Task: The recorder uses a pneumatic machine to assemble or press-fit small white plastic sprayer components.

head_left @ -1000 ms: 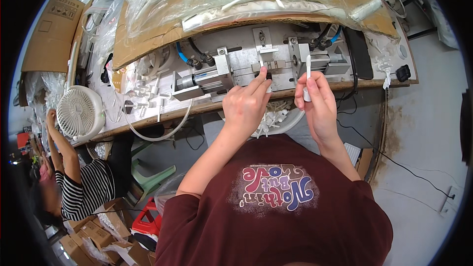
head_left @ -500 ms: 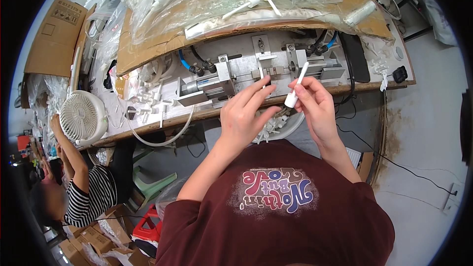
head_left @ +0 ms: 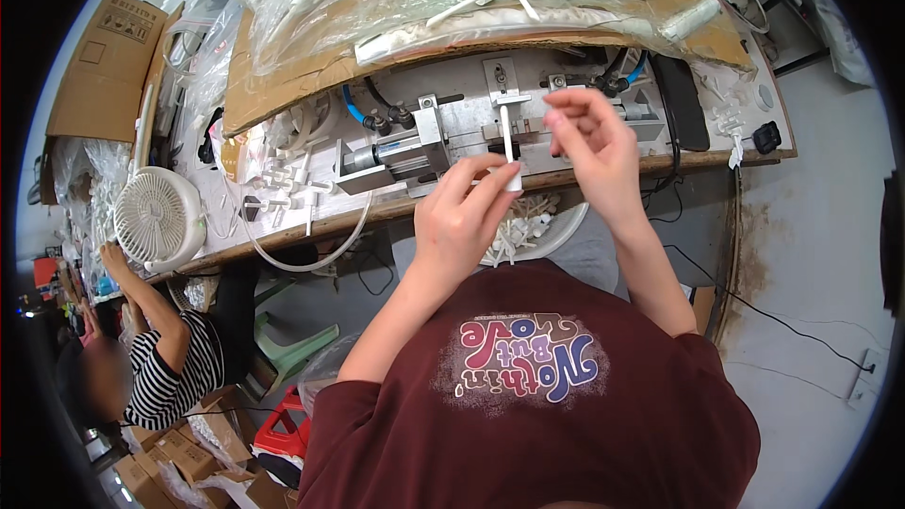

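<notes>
My left hand [head_left: 454, 226] pinches the wide end of a white plastic rod [head_left: 507, 132] between thumb and fingers. The rod's thin shaft points away from me, over the middle of a metal clamping fixture [head_left: 500, 85], its far tip at a small metal block. To the right, my right hand [head_left: 603, 165] is raised over the fixture's right side with fingers bent and apart, nothing visible in them. It hides part of the right-hand cylinder. Below the bench edge, a white tub [head_left: 570, 226] holds several white plastic pieces.
Above the fixture, a cardboard sheet [head_left: 377, 75] carries plastic film and many white rods. Loose white parts [head_left: 292, 179] and a white fan [head_left: 158, 221] sit at the left. A hose [head_left: 320, 270] loops below the bench edge. Another person in a striped shirt [head_left: 174, 368] works at far left.
My right hand held a white rod and now shows none. My left hand has closed on a rod's wide end at the fixture. The right hand has moved up and slightly right.
</notes>
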The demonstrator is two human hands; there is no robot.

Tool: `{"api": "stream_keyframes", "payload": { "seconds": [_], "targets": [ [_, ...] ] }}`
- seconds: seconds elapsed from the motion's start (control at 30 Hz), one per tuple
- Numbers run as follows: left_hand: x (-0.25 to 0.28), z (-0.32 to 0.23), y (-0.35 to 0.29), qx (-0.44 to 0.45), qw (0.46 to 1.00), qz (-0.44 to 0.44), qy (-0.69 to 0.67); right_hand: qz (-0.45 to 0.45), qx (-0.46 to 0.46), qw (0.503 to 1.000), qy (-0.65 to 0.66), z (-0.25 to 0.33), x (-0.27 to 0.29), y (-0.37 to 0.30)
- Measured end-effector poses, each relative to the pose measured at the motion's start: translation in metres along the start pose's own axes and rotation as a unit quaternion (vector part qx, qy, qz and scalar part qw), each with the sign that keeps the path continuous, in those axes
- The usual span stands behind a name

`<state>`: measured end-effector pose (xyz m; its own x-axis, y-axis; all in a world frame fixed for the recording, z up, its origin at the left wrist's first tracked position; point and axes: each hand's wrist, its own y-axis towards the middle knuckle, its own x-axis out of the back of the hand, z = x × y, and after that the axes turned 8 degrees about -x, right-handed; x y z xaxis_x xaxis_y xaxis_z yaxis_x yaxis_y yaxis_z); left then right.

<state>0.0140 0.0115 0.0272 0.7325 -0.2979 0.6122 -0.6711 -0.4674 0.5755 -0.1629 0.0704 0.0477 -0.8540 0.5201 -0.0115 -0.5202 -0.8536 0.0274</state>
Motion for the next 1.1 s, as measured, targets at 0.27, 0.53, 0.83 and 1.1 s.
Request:
{"api": "stream_keyframes", "payload": {
  "seconds": [0.27, 0.53, 0.83, 1.1],
  "targets": [
    [-0.024, 0.017, -0.001, -0.046, 0.983, 0.041, 0.173, -0.101, 0.261, 0.918, -0.28, 0.023, -0.006, 0.035],
    [-0.021, 0.013, 0.006, -0.03, 0.984, 0.062, 0.167, -0.145, 0.303, 0.848, -0.409, 0.036, -0.013, 0.092],
    [-0.022, 0.013, 0.005, -0.023, 0.985, 0.058, 0.16, -0.129, 0.265, 0.791, -0.536, 0.032, -0.013, 0.147],
    [-0.021, 0.012, 0.006, -0.018, 0.984, 0.067, 0.164, -0.065, 0.246, 0.819, -0.514, 0.028, -0.001, 0.162]
  ]
}}
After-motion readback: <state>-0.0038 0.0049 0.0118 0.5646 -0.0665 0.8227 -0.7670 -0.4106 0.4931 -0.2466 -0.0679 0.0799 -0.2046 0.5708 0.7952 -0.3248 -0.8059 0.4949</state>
